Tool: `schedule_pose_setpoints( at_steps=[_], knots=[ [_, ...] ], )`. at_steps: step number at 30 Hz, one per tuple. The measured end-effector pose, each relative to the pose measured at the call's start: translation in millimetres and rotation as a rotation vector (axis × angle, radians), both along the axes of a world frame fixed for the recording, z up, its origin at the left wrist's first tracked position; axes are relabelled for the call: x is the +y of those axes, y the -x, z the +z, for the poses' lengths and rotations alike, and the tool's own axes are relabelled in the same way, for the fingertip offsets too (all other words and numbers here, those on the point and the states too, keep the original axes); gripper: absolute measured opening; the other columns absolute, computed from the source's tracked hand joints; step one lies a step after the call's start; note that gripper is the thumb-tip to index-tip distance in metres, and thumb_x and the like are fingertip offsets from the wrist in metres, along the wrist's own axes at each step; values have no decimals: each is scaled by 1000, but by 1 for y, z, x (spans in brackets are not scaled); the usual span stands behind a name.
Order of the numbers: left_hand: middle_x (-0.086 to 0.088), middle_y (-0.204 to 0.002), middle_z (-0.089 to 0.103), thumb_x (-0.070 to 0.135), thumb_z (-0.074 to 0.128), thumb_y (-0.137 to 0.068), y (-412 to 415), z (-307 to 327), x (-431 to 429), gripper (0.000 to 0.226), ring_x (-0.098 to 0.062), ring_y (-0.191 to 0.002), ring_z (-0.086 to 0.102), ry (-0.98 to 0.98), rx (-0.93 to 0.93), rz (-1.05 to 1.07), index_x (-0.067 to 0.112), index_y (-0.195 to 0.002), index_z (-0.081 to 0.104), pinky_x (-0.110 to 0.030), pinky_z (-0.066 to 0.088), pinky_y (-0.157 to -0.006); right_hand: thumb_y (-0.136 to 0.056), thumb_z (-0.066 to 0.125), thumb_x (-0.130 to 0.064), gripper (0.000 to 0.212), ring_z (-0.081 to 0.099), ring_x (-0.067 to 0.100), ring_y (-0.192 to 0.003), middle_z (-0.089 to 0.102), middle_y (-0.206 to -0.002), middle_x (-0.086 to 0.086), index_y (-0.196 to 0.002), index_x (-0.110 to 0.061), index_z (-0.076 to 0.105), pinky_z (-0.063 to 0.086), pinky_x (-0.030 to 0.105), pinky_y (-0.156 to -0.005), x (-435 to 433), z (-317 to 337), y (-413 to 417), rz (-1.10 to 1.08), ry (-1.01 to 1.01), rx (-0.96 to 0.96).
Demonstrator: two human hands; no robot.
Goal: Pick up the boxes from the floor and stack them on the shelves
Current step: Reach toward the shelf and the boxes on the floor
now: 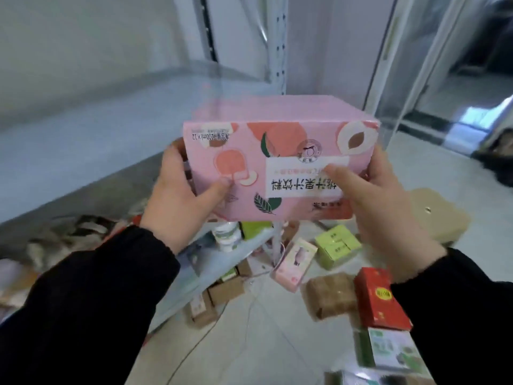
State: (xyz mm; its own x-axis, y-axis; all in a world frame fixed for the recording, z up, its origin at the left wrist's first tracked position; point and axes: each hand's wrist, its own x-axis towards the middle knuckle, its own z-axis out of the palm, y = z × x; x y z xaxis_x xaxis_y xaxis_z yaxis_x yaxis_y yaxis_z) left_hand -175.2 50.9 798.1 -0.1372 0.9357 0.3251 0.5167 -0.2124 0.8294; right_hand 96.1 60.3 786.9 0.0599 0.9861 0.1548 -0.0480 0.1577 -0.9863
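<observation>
Both hands raised — left hand point(177, 195), right hand point(380, 201) clasping pink box point(277, 168) ends, thumbs on front, seemingly upside-down.

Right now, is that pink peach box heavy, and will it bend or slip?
Probably heavyish: the pink box says 200ml x 12, and both the left hand and right hand hold it. Edges look straight, so likely stiff. Its glossy face might slip.

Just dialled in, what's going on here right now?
A person is holding a pink peach-print box upside down in both hands, left hand and right hand each with a grip on one end, raised in front of the grey shelf. Other boxes remain on the floor, including a green box and a red box.
</observation>
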Motion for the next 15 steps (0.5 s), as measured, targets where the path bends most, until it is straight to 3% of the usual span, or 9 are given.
schedule_pose_setpoints(
  at_steps=[5, 9, 11, 13, 15],
  knots=[
    [28, -118, 53, 14, 75, -89, 75, 69, -2, 63, 25, -95, 56, -207, -39, 134, 29, -133, 33, 1, 45, -69, -87, 72, -25, 49, 74, 21, -105, 76, -114, -8, -132, -34, 56, 60, 59, -83, 41, 74, 79, 75, -146, -17],
    [26, -128, 54, 27, 79, -87, 138, 92, 4, 66, 17, -106, 58, -241, -44, 191, 38, -133, 33, -16, 58, -75, -91, 72, -17, 43, 71, -3, -94, 75, -103, -24, -121, -45, 59, 56, 19, -73, 75, 103, 140, 131, -230, -75],
    [16, -135, 54, 41, 81, -80, 168, 95, 14, 74, 4, -116, 58, -231, -8, 225, 37, -140, 38, -23, 60, -77, -92, 72, -16, 45, 70, -6, -88, 74, -100, -27, -124, -43, 57, 54, 12, -66, 93, 108, 166, 167, -225, -110],
    [9, -132, 53, 44, 81, -77, 192, 93, 29, 75, 0, -117, 56, -200, 13, 257, 34, -140, 42, -33, 60, -81, -91, 73, -20, 45, 70, -3, -90, 74, -100, -26, -124, -46, 56, 55, 15, -67, 117, 104, 192, 206, -194, -156],
    [13, -118, 48, 39, 81, -79, 213, 83, 49, 62, 5, -106, 53, -134, 88, 303, 34, -130, 47, -36, 52, -93, -90, 75, -25, 44, 71, 5, -99, 74, -107, -18, -123, -48, 56, 58, 27, -80, 141, 92, 217, 235, -147, -196]
  ],
)
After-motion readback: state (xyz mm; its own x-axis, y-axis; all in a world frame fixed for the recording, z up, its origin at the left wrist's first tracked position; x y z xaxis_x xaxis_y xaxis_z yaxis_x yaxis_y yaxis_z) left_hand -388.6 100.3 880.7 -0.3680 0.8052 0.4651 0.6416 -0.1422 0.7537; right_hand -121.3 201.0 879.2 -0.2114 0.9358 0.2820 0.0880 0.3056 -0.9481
